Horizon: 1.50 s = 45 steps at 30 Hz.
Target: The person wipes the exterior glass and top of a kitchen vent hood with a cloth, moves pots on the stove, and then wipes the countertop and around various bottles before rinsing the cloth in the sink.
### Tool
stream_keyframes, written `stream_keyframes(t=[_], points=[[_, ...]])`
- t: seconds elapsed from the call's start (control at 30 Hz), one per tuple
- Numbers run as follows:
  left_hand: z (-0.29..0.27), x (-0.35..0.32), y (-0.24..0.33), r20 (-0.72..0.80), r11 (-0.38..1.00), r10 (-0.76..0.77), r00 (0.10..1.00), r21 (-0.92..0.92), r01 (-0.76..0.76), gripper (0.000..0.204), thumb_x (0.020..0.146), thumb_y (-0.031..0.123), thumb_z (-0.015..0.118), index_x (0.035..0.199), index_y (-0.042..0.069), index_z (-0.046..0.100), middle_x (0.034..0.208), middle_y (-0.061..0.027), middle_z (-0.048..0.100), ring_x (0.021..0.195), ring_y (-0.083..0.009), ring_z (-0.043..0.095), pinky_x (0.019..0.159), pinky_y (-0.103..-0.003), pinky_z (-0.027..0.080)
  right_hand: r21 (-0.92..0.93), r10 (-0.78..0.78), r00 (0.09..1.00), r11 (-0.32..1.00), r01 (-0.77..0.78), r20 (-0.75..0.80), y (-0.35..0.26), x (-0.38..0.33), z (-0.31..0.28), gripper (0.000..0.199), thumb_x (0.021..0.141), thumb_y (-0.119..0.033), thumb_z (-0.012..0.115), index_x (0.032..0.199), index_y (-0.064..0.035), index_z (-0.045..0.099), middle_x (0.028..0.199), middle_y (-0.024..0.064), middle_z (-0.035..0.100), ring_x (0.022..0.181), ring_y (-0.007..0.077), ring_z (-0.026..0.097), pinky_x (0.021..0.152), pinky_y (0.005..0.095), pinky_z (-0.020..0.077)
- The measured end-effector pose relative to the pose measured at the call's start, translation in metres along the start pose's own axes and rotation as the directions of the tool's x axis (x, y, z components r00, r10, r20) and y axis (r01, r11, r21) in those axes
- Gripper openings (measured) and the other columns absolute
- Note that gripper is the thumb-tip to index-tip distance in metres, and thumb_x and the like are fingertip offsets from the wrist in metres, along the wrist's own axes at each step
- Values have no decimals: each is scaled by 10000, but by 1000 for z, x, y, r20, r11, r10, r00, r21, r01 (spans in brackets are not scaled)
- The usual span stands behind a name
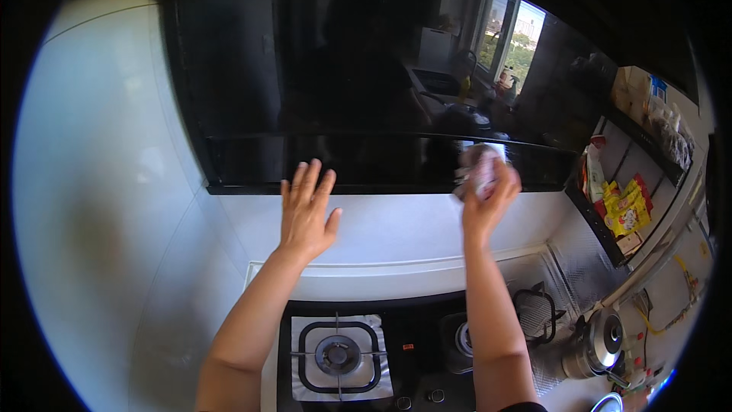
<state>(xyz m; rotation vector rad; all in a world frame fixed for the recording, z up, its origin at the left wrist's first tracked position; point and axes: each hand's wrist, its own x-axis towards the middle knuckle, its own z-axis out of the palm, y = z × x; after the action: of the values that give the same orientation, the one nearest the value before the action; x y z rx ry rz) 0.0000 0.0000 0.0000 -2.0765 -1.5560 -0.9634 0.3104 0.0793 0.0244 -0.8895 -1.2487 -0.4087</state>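
Head view, nearest first: a black glass gas hob (404,351) lay low in the picture, its left burner ringed by a black pan support on a white foil liner (339,355), with a steel lidded pot (598,343) on the counter (366,278) to the right. Both forearms rose from there toward the far wall. The left hand (306,210) was open, fingers spread flat, its fingertips touching the lower front edge of the glossy black range hood (366,160). The right hand (488,202) was closed around a crumpled white-and-pink cloth (482,168), pressed against the same lower strip of the hood, to the right of the left hand. The cloth sat just above the right hand's knuckles, so that hand was the one on it; the strip's long axis ran left to right.
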Motion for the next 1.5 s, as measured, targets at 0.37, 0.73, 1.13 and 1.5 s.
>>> stream_keyframes(t=[0.37, 0.73, 1.13, 1.5], points=[[12, -1, 6, 49, 854, -428, 902, 349, 386, 782, 850, 337, 655, 1504, 213, 246, 1595, -80, 68, 1462, -320, 58, 1069, -698, 34, 94, -311, 806, 947, 307, 504, -64, -35, 67, 653, 755, -394, 739, 1335, -191, 515, 1468, 147, 311, 1333, 436, 280, 1067, 576, 248], [47, 46, 135, 381, 977, -87, 920, 212, 4, 771, 833, 351, 687, 1487, 285, 282, 1587, -68, 106, 1463, -305, 56, 1072, -705, 23, -419, 4, 894, 885, 205, 447, 137, 51, -10, 750, 722, -272, 768, 1388, -266, 423, 1453, 164, 327, 1382, 400, 258, 1041, 654, 249], [53, 79, 204, 242, 960, -61, 968, 281, -10, 800, 816, 292, 701, 1485, 153, 286, 1576, -138, 125, 1461, -345, 48, 1074, -684, -32, 118, 380, 902, 924, -363, -204, 231, 133, -112, 390, 896, -232, 634, 1220, -31, 552, 1099, 208, 599, 1028, 357, 579, 902, 403, 443], [57, 255, 364, 78, 920, 233, 969, 306, -246, 838, 785, 266, 749, 1482, 159, 295, 1582, -93, 107, 1460, -333, 49, 1091, -677, 45, -61, -301, 944, 953, 295, -131, 233, 358, -112, 595, 772, 21, 615, 1331, -159, 519, 1388, 199, 436, 1244, 418, 428, 1043, 428, 373]])
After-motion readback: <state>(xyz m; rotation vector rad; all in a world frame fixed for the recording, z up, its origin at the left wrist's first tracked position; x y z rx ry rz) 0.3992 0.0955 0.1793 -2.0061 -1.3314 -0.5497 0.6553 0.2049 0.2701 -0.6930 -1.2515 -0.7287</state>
